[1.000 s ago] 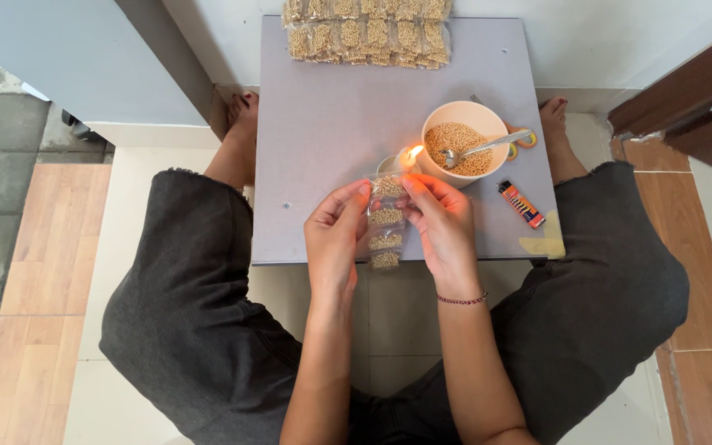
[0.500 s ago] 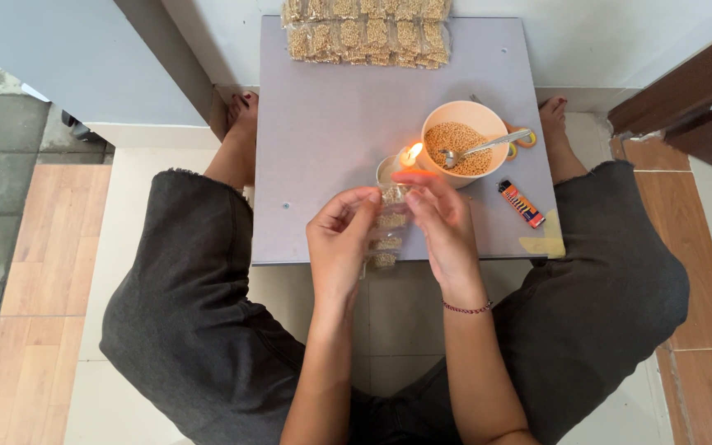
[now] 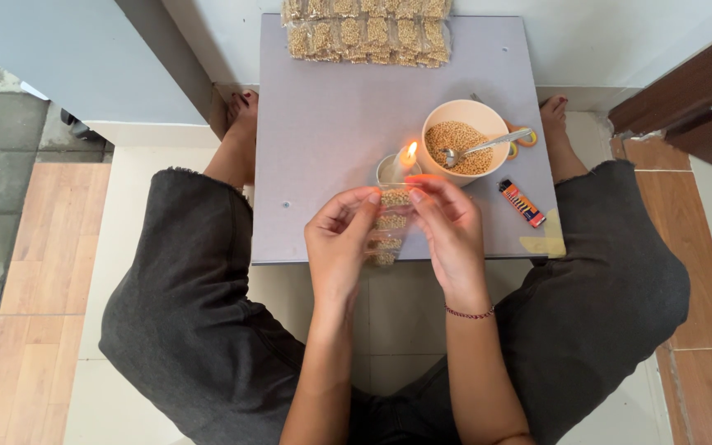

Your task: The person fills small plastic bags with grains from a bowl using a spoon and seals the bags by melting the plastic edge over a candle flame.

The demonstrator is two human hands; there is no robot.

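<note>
Pinching a clear grain-filled pouch strip (image 3: 389, 227), left hand (image 3: 341, 243) and right hand (image 3: 451, 231) fingers press together just near the lit candle (image 3: 401, 161).

Glossy clear plastic packet (image 3: 389, 227), matt grey table (image 3: 331, 124)

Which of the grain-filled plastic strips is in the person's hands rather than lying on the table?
The strip of grain packets beside the lit candle, pinched between left hand and right hand. The others lie stacked at the table's far edge.

Head camera, straight down, near table (image 3: 331, 148)
</note>
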